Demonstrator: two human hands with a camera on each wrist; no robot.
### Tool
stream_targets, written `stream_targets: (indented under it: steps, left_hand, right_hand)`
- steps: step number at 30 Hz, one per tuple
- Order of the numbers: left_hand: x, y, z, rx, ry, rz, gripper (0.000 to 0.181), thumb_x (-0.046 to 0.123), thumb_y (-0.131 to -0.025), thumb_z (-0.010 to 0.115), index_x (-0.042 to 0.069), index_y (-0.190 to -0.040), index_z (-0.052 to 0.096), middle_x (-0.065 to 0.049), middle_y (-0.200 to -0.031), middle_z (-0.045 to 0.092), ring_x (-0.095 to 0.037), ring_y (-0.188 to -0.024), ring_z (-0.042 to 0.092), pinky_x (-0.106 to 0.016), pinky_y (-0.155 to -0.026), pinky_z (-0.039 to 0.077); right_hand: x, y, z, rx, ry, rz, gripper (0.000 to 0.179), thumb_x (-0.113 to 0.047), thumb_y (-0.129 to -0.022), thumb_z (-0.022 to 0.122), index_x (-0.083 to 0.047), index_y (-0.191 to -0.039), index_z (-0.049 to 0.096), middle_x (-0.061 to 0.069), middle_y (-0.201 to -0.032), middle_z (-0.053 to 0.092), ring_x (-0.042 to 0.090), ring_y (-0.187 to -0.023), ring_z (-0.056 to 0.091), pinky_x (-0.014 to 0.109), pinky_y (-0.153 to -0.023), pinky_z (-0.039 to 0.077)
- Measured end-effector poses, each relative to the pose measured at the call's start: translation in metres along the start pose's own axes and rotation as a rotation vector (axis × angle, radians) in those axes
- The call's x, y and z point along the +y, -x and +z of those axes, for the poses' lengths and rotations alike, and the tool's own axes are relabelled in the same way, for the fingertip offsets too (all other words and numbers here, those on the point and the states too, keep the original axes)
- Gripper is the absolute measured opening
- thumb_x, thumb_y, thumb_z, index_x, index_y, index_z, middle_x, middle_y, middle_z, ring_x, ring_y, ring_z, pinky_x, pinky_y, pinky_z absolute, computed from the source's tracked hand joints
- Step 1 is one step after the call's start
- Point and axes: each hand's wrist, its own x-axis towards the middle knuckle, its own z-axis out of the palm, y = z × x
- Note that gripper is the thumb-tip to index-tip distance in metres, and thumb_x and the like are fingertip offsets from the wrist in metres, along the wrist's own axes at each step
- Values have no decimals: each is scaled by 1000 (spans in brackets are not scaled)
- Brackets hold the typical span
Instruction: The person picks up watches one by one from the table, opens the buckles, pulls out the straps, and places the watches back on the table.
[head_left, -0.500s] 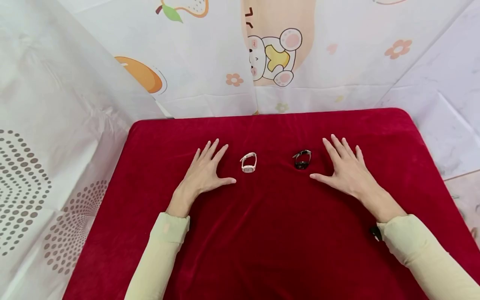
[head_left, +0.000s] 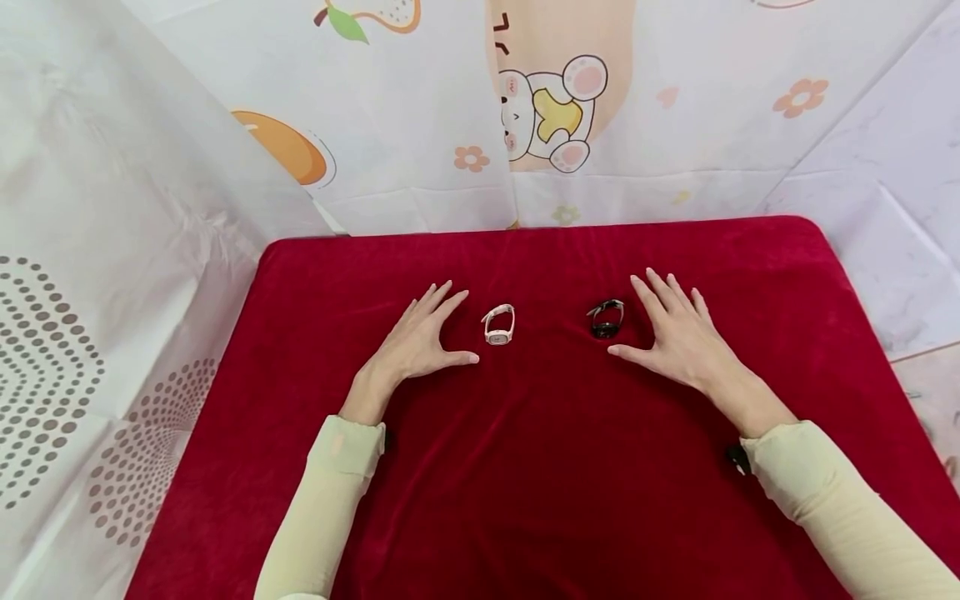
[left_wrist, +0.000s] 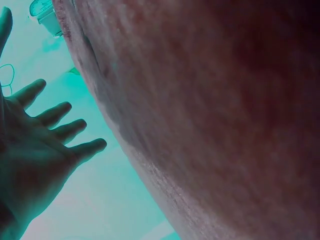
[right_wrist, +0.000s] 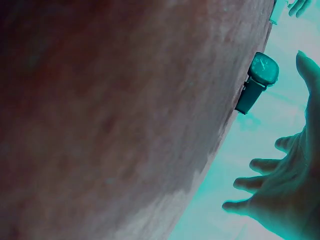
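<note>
On a red cloth lie two wristwatches, set apart from each other. The white watch (head_left: 498,337) has its strap looped behind the dial, and my left hand (head_left: 418,340) is spread just to its left, thumb tip near the dial. A black watch (head_left: 606,329) lies to the right, also with a looped strap. Beside it is my right hand (head_left: 686,337), fingers fanned out and thumb pointing toward the dial. Neither hand holds anything. In the left wrist view the white watch (left_wrist: 47,17) shows at the top; the right wrist view has the black watch (right_wrist: 262,70) beyond the thumb.
The red velvet cloth (head_left: 555,483) covers the table up to its rounded back edge. Behind it hangs a white curtain (head_left: 420,108) with cartoon prints, and another dotted curtain (head_left: 60,333) hangs along the left side. Small dark devices sit at both cuffs.
Both hands have moved inward, the left slightly rightward and the right leftward, each closer to its watch. The watches have stayed in place on the cloth.
</note>
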Motion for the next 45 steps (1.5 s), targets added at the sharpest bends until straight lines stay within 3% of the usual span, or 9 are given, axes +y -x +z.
stream_targets:
  steps: [7, 11, 21, 35, 45]
  left_hand:
    - [3, -6, -4, 27, -18, 19, 97, 64, -77, 76, 22, -155, 36, -8, -162, 24, -34, -150, 16, -56, -120, 13]
    - [4, -5, -1, 10, -20, 14, 92, 63, -78, 75, 20, -152, 41, -10, -162, 25, -36, -149, 17, -57, -119, 15]
    - [6, -4, 0, -14, -8, -28, 85, 58, -81, 75, 20, -151, 44, -10, -162, 24, -34, -149, 19, -54, -119, 17]
    - [13, -12, 5, -69, 14, -38, 76, 56, -82, 75, 21, -146, 51, -7, -158, 35, -32, -149, 21, -50, -119, 22]
    - [17, -18, 3, -72, 22, -27, 76, 54, -83, 74, 20, -147, 50, -4, -157, 35, -30, -149, 20, -49, -118, 24]
  right_hand:
    - [-12, -11, 1, 17, 1, -61, 103, -63, -80, 73, -11, -157, 28, 19, -162, 20, 48, -146, 18, 68, -114, 11]
    - [-22, -16, 5, 0, -2, -85, 101, -66, -80, 70, -13, -156, 30, 19, -161, 21, 48, -146, 18, 68, -113, 11]
    - [-32, -20, 12, -28, 8, -98, 99, -67, -81, 69, -13, -155, 33, 18, -161, 22, 47, -146, 16, 68, -114, 10]
    - [-49, -25, 27, -82, 13, -134, 97, -72, -82, 63, -15, -155, 35, 15, -158, 30, 46, -147, 15, 67, -115, 8]
    - [-58, -33, 28, -107, 17, -145, 96, -72, -83, 61, -13, -154, 36, 16, -158, 31, 46, -147, 17, 68, -114, 8]
